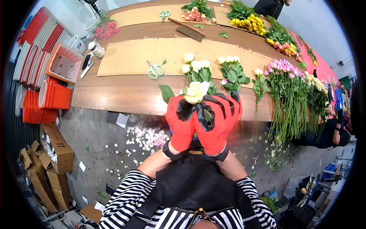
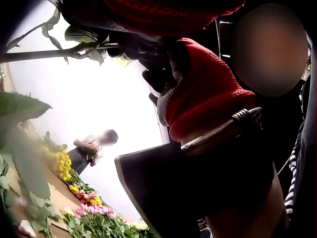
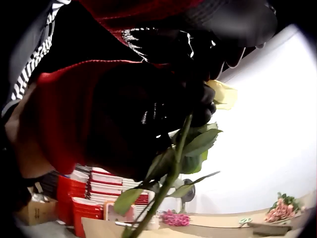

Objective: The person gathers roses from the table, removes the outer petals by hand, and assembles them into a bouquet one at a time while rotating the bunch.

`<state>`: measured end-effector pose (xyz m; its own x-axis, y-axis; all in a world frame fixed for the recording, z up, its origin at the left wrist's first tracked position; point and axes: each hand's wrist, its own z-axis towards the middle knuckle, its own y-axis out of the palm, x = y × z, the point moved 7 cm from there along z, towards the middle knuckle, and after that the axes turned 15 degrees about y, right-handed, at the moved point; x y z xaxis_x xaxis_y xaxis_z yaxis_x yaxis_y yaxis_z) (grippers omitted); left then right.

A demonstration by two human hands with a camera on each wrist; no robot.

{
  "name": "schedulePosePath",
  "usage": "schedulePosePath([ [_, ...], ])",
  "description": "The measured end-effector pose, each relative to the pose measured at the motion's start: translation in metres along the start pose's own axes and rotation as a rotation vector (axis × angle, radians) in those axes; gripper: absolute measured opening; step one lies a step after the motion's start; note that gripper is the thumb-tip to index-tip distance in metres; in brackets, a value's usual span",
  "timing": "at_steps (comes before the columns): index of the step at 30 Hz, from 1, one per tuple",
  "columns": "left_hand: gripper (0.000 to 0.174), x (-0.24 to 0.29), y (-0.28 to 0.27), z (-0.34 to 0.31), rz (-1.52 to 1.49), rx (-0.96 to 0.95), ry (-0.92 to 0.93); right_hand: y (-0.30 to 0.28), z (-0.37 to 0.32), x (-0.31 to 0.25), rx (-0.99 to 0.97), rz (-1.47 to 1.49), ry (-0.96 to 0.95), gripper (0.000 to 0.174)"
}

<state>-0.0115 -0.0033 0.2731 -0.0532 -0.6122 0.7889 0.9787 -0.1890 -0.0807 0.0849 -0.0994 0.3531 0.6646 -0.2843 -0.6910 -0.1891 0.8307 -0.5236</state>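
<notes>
In the head view a pale yellow rose (image 1: pixel 196 92) is held up between two hands in red and black gloves. The left hand (image 1: pixel 181 122) grips it just under the bloom, fingers curled. Beside it the right hand (image 1: pixel 215 124) has its thumb and fingers bent at the bloom's base. The right wrist view shows the leafy stem (image 3: pixel 171 176) running down from the hands, with part of the yellow bloom (image 3: pixel 224 95) past the dark fingertips. Behind the hands, cream roses (image 1: pixel 196 65) lie on cardboard (image 1: pixel 126 57).
Green-handled scissors (image 1: pixel 155 70) lie left of the cream roses. More bunches lie rightward, including pink roses (image 1: pixel 284 68) with long stems over the table edge. A brush (image 1: pixel 190 32) lies farther back. Orange crates (image 1: pixel 54 94) stand left; petals (image 1: pixel 146 137) litter the floor.
</notes>
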Motion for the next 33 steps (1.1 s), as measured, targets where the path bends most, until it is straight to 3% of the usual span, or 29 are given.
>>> schedulePosePath([
  [2, 0.038, -0.001, -0.001, 0.002, 0.001, -0.006, -0.034, 0.008, 0.001, 0.015, -0.062, 0.171, 0.098, 0.030],
  [3, 0.039, -0.002, -0.001, 0.003, 0.002, -0.009, -0.050, 0.010, 0.001, 0.025, -0.141, 0.385, 0.291, 0.031],
  [5, 0.036, 0.000, -0.007, 0.011, 0.168, -0.021, 0.097, 0.020, -0.012, 0.036, -0.305, 0.815, 0.674, 0.031],
  [6, 0.034, 0.002, -0.010, 0.015, 0.253, -0.027, 0.169, 0.019, -0.015, 0.041, -0.382, 0.805, 0.648, 0.027],
  [9, 0.035, 0.007, -0.017, 0.022, 0.281, -0.026, 0.227, -0.004, 0.002, 0.036, -0.277, 0.570, 0.125, 0.021],
  [13, 0.036, 0.017, -0.014, 0.020, 0.292, -0.067, 0.286, -0.006, 0.015, 0.035, -0.147, 0.376, 0.236, 0.042],
  [14, 0.042, 0.015, -0.012, 0.017, 0.270, -0.095, 0.242, -0.005, 0.017, 0.027, -0.241, 0.251, 0.194, 0.052],
  [21, 0.041, 0.012, -0.009, 0.011, 0.211, -0.027, 0.216, 0.008, 0.002, 0.028, -0.134, 0.176, 0.153, 0.040],
  [25, 0.039, 0.001, -0.008, 0.004, 0.115, -0.032, 0.052, 0.013, -0.002, 0.039, -0.132, 0.398, 0.256, 0.032],
  [28, 0.035, -0.005, -0.003, -0.001, -0.034, -0.012, -0.089, 0.026, -0.008, 0.056, -0.246, 0.852, 0.687, 0.027],
  [31, 0.029, -0.006, -0.005, 0.004, -0.117, 0.015, -0.174, 0.013, 0.000, 0.048, -0.381, 0.959, 0.420, 0.027],
  [33, 0.029, -0.009, -0.010, 0.001, -0.099, 0.026, -0.333, 0.000, 0.009, 0.027, -0.597, 0.801, -0.019, 0.031],
])
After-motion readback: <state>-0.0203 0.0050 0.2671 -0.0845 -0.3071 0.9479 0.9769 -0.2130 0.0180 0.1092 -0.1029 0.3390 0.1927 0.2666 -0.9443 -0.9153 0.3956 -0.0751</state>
